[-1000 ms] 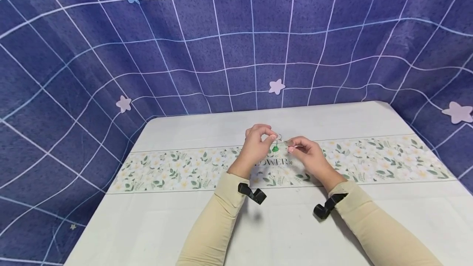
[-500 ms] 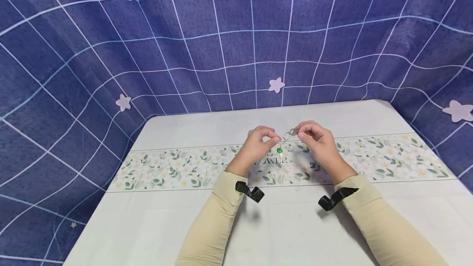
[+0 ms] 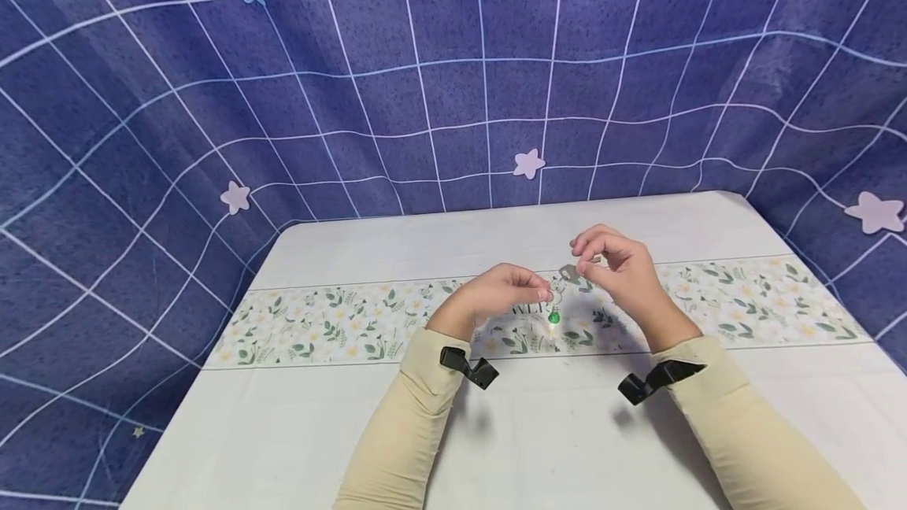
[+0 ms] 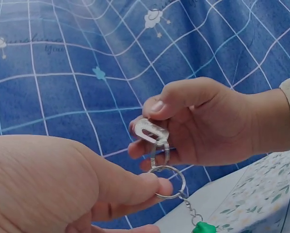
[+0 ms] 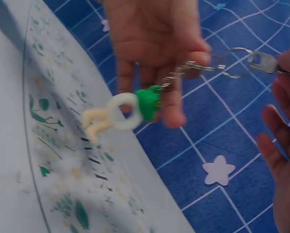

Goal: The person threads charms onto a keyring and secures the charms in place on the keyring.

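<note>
My left hand [image 3: 505,290] pinches a metal key ring [image 4: 184,181] between thumb and finger. From that ring a short chain [image 4: 188,206] carries a charm [image 5: 148,103] with a green top, a white loop and two pale leg-like ends, hanging below the fingers. To the right, my right hand [image 3: 618,264] holds a silver key [image 4: 152,131] by its blade, slotted head toward the left hand. A second ring [image 4: 153,156] passes through the key's slot and meets the larger ring in the left wrist view. Both hands are above the table.
A white tablecloth [image 3: 298,431] with a floral printed band [image 3: 340,325] covers the table. Behind it hangs a blue curtain [image 3: 453,93] with white grid lines and stars. Black straps with small cameras [image 3: 468,367] sit on both wrists.
My right hand has moved right with the key, and its wrist has turned. My left hand has come right and slightly lower, bringing the ring and charm along.
</note>
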Demonstrator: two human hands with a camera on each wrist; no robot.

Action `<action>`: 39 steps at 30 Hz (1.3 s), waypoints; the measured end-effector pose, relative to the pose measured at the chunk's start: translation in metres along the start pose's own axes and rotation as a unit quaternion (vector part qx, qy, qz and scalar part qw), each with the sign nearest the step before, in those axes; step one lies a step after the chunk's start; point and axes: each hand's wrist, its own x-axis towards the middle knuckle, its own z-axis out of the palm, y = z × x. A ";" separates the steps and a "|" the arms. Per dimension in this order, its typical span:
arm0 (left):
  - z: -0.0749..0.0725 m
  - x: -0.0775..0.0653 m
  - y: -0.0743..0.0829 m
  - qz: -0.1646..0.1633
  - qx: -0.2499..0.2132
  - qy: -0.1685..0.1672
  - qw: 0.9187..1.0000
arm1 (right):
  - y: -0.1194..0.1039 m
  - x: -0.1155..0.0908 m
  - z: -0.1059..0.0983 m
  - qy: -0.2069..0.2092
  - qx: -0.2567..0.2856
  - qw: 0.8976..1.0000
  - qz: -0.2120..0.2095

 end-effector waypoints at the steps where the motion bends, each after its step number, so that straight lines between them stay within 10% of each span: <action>1: 0.000 0.000 -0.001 0.000 -0.002 -0.012 1.000 | -0.001 0.000 -0.002 -0.013 -0.007 1.000 -0.001; 12: 0.007 0.005 -0.018 -0.032 -0.014 -0.052 0.998 | -0.012 0.006 -0.015 -0.143 -0.122 0.979 0.075; 23: 0.017 0.024 -0.049 -0.070 0.038 0.068 0.995 | 0.016 0.003 -0.011 -0.132 -0.223 0.944 0.203; 33: 0.020 0.037 -0.064 -0.033 0.226 0.194 0.954 | 0.068 0.008 -0.002 -0.088 -0.233 0.936 0.249; 39: 0.018 0.045 -0.071 -0.014 0.238 0.259 0.936 | 0.089 0.012 0.000 -0.084 -0.241 0.929 0.269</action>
